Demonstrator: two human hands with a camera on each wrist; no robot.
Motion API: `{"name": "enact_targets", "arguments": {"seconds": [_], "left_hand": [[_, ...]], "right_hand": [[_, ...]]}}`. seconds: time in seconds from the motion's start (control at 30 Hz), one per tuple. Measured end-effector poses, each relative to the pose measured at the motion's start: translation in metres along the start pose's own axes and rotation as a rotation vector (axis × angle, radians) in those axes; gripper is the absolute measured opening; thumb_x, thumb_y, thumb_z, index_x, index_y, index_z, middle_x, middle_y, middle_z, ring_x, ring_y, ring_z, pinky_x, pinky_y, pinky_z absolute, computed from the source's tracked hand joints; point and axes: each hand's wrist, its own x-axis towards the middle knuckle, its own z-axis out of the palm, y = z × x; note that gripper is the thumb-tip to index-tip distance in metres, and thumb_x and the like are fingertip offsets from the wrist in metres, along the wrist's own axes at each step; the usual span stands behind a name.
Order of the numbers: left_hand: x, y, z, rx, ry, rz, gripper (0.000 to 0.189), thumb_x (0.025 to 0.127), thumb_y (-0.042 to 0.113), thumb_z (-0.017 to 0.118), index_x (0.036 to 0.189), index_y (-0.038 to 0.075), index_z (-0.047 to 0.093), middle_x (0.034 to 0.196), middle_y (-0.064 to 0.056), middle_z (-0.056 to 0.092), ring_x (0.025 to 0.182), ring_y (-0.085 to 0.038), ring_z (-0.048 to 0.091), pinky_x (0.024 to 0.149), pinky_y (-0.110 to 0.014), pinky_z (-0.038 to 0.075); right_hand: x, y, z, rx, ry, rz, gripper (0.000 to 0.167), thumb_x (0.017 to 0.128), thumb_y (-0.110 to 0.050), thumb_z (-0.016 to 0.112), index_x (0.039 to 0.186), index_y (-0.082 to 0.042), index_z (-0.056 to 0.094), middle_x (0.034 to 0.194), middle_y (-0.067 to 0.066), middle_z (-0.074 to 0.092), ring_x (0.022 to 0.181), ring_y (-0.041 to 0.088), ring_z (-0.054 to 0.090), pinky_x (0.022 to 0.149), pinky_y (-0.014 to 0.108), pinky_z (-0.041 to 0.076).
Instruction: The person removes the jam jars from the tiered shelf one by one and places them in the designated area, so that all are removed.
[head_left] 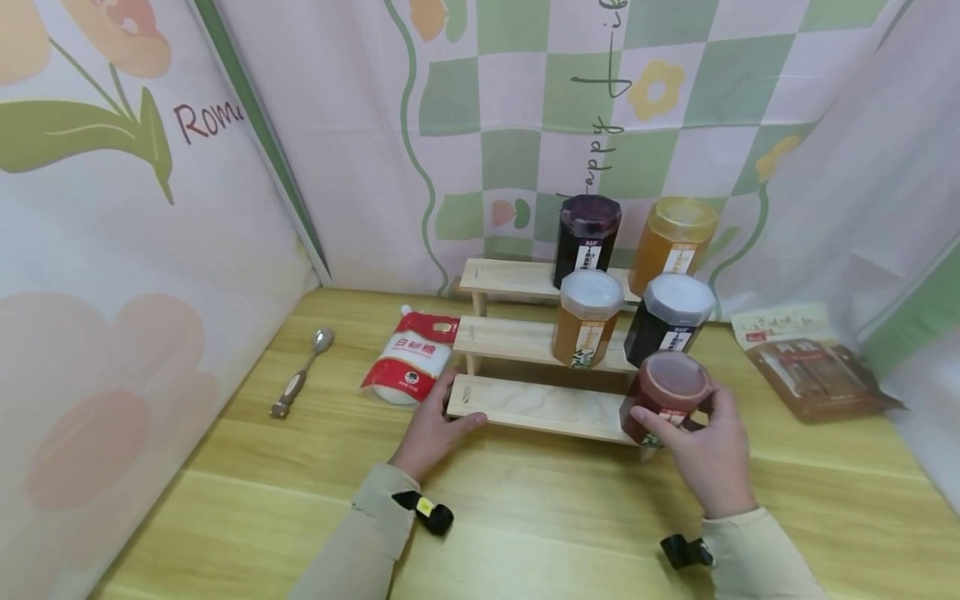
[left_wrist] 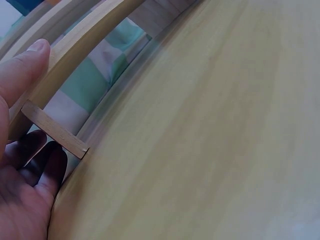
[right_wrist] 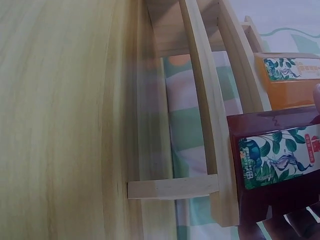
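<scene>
A three-step wooden display rack stands on the table. My left hand grips the left end of its lowest step, thumb at the front edge; in the left wrist view the other fingers curl beside the rack's leg. My right hand holds a dark red jar with a pale lid at the right end of that step; its base meets the wood in the right wrist view. On the middle step are an amber jar and a dark jar. The top step bears a dark purple jar and a yellow jar.
Left of the rack lies a red and white bag of sugar, and farther left a spoon. A brown food packet lies at the right. Patterned curtains hang behind and at both sides of the wooden table.
</scene>
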Motion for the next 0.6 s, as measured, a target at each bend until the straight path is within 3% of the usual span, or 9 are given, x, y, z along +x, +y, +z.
{"name": "enact_targets", "arguments": {"seconds": [0.13,0.43,0.6], "left_hand": [[-0.0006,0.0016,0.0000,-0.011,0.003,0.006,0.090,0.086,0.027,0.081,0.158,0.021,0.028,0.148,-0.013,0.049,0.129,-0.029,0.051,0.109,-0.049,0.042],[0.0006,-0.0004,-0.0012,0.001,-0.002,0.002,0.091,0.085,0.033,0.082,0.158,0.022,0.029,0.144,-0.010,0.052,0.125,-0.025,0.054,0.108,-0.045,0.044],[0.0017,-0.0014,-0.0003,-0.016,-0.018,0.024,0.093,0.086,0.034,0.081,0.159,0.018,0.026,0.148,-0.011,0.049,0.128,-0.026,0.053,0.107,-0.045,0.045]], "right_hand": [[-0.0007,-0.0005,-0.0009,0.000,-0.013,-0.010,0.093,0.077,-0.030,0.090,0.146,0.002,0.037,0.134,0.021,0.052,0.117,0.027,0.048,0.080,0.011,0.045],[-0.0003,-0.0002,-0.0014,0.002,-0.033,-0.012,0.093,0.078,-0.031,0.089,0.147,0.001,0.036,0.135,0.023,0.052,0.120,0.030,0.049,0.080,0.014,0.044],[-0.0008,0.0035,-0.0028,0.008,-0.038,-0.016,0.094,0.078,-0.029,0.089,0.149,-0.001,0.034,0.137,0.019,0.050,0.119,0.025,0.048,0.085,0.013,0.047]]}}
